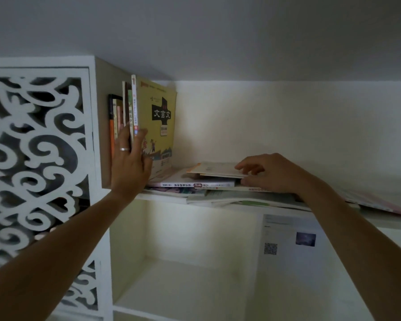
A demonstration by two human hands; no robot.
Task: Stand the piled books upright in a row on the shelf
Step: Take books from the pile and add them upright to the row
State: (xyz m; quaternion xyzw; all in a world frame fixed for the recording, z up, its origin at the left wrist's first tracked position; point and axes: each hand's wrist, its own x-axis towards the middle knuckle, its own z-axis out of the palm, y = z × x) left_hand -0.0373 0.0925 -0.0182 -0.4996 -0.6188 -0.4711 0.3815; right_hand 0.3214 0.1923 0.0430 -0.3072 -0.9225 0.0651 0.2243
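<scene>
Upright books (125,117) stand in a row at the shelf's (162,197) left end, against the side wall. Right of them the pile (195,184) lies flat on the shelf, one thin book (214,170) on top. An open compartment (183,251) sits below.

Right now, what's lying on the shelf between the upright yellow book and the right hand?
In the head view, flat piled books, topped by a thin pale booklet that the right hand touches, beside the yellow book.
</scene>
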